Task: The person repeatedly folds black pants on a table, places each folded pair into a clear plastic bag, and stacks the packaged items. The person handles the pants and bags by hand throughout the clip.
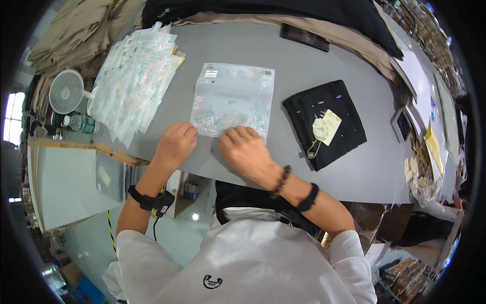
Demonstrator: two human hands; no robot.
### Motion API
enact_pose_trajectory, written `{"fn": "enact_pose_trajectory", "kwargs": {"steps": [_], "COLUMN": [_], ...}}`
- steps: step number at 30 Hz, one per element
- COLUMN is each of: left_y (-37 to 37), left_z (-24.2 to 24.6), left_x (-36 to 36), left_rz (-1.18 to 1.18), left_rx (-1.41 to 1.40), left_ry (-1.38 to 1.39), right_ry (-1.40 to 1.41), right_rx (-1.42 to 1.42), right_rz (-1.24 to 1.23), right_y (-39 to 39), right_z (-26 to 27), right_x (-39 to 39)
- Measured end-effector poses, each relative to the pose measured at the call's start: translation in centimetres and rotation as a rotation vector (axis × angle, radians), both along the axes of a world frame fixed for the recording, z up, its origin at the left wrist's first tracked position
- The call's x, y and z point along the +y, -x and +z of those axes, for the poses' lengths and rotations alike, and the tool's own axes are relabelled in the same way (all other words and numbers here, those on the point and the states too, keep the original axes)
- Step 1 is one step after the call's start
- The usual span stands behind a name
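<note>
A translucent flower-printed plastic garment bag point(232, 95) lies flat on the grey table before me, with print and a small white label on it. My left hand point(177, 142) is at its lower left corner, fingers curled together. Over the bag's near edge, right of its middle, rests my right hand point(245, 150) with bent fingers. The fingertips of both hands are hidden, so any grip on the plastic film is unclear. To the right lies a folded black garment point(330, 98) with small shiny ornaments. A paper hang tag point(329, 127) on a green cord sits on it.
A fanned stack of similar plastic bags point(133, 76) covers the table's left side. Beyond it stand a white fan point(66, 91) and a plastic bottle point(80, 123). A dark phone point(305, 37) lies at the back, near black and beige cloth point(265, 19). Papers point(412, 76) are at right.
</note>
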State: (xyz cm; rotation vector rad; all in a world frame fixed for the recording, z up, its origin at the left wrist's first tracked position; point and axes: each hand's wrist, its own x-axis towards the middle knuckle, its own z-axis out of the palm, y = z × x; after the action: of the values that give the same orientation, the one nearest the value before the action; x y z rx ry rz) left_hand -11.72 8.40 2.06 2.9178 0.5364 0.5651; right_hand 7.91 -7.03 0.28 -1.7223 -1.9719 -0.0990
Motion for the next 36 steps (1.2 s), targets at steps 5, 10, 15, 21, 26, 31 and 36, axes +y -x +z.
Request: {"fn": "enact_pose_trajectory", "kwargs": {"steps": [5,10,15,21,26,31,36], "left_y": [-1.6,-1.9,-2.0,-6.0,-13.3,-15.9,-15.5], "left_z": [0.0,-0.3,-0.7,-0.4,-0.2,0.2,-0.1], "left_x": [-0.3,-0.7,-1.0,-4.1,-10.4,-12.0,-11.7], "left_rz": [-0.039,0.094,0.175,0.213,0.089,-0.039,-0.063], "left_rx": [-0.011,-0.034,-0.058,-0.049,-0.068,0.024,-0.108], "left_ry": [0.070,0.162,0.146,0.225,0.439,0.315,0.282], "right_ry": [0.043,0.131,-0.001,0.144,0.150,0.214,0.112], "right_rx": [-0.021,-0.151,-0.231,-0.330,-0.118,-0.053,0.087], "right_rz": [-0.069,-0.214,-0.193,0.363,-0.114,-0.158,-0.107], "right_y": [1.0,-4.6,-17.9,-23.9,-23.2,-21.0,-16.8], "right_z": [-0.2,1.0,6.4,4.7,-0.1,0.8,1.0], "right_x": [4.0,3.4,-2.3,-6.3,-3.1,-4.8,-9.0]}}
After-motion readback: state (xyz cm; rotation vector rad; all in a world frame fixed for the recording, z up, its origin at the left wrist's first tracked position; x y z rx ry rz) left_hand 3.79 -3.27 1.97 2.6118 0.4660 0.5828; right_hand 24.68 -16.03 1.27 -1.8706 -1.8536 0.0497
